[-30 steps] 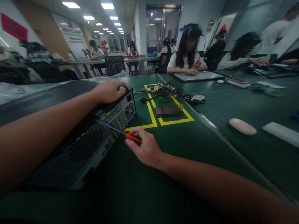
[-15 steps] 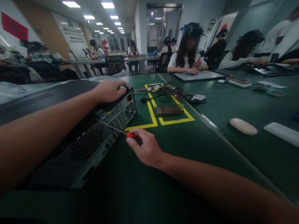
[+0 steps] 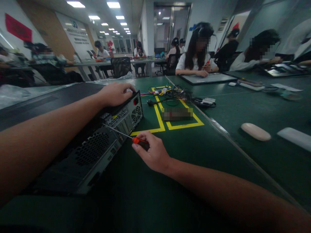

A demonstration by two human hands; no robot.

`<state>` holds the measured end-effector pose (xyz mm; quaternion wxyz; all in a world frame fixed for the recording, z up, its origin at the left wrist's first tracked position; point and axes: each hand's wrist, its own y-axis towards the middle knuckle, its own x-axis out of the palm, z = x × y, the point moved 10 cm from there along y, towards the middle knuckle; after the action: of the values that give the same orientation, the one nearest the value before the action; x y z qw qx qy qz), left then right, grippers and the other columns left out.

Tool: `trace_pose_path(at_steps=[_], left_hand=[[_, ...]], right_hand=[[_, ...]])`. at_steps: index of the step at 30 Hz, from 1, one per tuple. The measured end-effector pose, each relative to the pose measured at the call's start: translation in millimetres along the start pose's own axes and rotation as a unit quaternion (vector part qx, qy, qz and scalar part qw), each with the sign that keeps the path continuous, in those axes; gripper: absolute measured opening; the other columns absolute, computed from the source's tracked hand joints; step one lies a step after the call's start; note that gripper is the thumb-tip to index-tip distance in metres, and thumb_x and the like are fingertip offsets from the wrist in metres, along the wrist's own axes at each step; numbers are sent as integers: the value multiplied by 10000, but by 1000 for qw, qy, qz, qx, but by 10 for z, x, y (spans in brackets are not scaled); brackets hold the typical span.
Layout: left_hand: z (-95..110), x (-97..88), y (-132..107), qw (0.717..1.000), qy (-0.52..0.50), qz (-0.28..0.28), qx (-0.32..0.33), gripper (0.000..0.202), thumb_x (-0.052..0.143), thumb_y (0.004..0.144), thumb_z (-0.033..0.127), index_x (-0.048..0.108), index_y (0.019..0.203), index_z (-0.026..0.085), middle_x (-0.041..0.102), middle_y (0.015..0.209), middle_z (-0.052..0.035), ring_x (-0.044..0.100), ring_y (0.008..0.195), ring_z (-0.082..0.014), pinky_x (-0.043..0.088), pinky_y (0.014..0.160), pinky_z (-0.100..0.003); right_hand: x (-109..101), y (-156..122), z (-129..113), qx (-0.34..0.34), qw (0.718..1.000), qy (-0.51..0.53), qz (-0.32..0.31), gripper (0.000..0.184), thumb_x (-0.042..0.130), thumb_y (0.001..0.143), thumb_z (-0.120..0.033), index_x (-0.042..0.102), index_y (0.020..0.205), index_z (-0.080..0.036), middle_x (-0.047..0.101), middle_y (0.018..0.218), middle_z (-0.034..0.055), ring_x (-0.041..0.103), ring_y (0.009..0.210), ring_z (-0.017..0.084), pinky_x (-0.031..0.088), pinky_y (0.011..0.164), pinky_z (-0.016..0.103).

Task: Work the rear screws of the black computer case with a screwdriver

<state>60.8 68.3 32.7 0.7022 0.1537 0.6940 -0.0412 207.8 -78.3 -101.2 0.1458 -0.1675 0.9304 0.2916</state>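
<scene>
A grey desktop computer case (image 3: 97,152) lies on its side on the green table (image 3: 184,152), its rear panel with a fan grille facing me. My left hand (image 3: 116,94) rests on the case's far upper corner, fingers curled over the edge. My right hand (image 3: 152,152) is closed round the red handle of a screwdriver (image 3: 126,135). The thin metal shaft points left and its tip meets the rear panel.
Yellow tape rectangles (image 3: 181,124) mark the mat beyond the case, with a tangle of cables (image 3: 175,95) behind. A white mouse (image 3: 256,131) and a white keyboard (image 3: 295,138) lie to the right. Several people sit at tables further back.
My right hand has turned slightly on the screwdriver handle, covering more of the red grip. The view has shifted a little; the case and left hand stay put.
</scene>
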Motion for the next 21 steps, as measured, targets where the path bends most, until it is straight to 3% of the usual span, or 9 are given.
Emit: trace_pose_path(at_steps=[8, 12, 21], left_hand=[[109, -62, -101, 1000, 16, -3, 3, 593, 389, 1145, 386, 740, 1571, 167, 807, 1267, -117, 664, 1092, -271, 496, 1033, -406], [106, -55, -105, 1000, 16, -10, -1, 582, 399, 1151, 380, 735, 1576, 166, 799, 1267, -128, 657, 1080, -273, 482, 1003, -402], [81, -49, -93, 1000, 18, -2, -1, 600, 392, 1150, 401, 744, 1572, 161, 807, 1275, -126, 657, 1079, -255, 481, 1003, -376]], right_hand=[[-21, -6, -21, 1, 1000, 10, 3, 181, 743, 1088, -416, 692, 1162, -259, 819, 1075, 51, 760, 901, 221, 644, 875, 398], [-22, -12, -17, 3, 1000, 10, 1, 204, 733, 1098, -442, 710, 1176, -255, 814, 1066, 52, 753, 888, 220, 642, 862, 397], [-13, 15, -39, -29, 999, -17, -1, 255, 648, 1160, -470, 757, 1175, -239, 836, 1135, 85, 779, 1017, 247, 647, 958, 434]])
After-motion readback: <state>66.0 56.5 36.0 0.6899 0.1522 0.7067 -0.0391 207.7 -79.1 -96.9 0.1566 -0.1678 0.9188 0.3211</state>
